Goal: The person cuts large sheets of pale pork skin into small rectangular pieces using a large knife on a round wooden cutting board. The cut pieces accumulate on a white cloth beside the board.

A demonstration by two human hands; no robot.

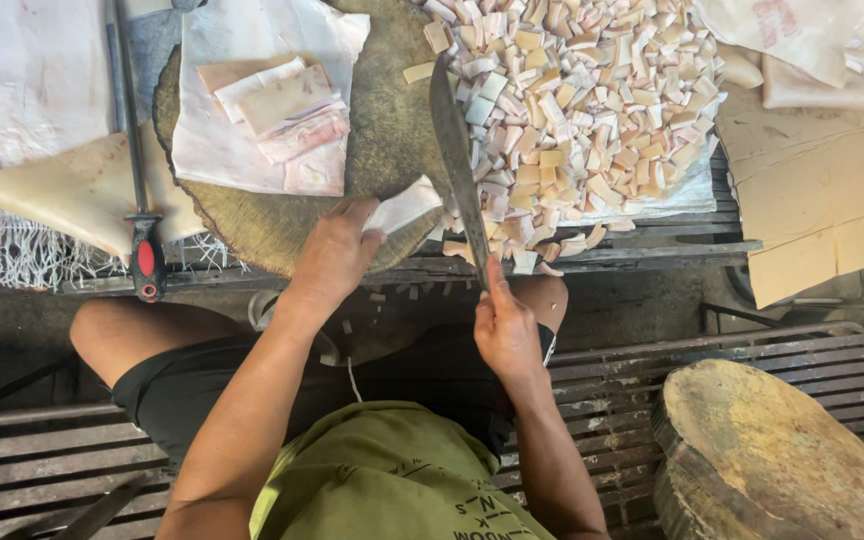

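Observation:
My right hand (pixel 505 327) grips the handle of a long dark knife (pixel 457 160); its blade reaches across the round wooden chopping block (pixel 382 130). My left hand (pixel 337 250) presses a pale strip of meat (pixel 404 206) on the block's near edge, right beside the blade. A big heap of small cut meat cubes (pixel 577 100) lies to the right of the blade. Uncut pink-and-white meat slabs (pixel 287 105) rest on a white sheet (pixel 212 140) on the block's left half.
A sharpening steel with a red-and-black handle (pixel 142 250) lies at the left. Cardboard pieces (pixel 822 200) and white bags (pixel 802 40) sit at the right. A second round wooden block (pixel 772 450) rests on the slatted bench (pixel 652 390) at lower right.

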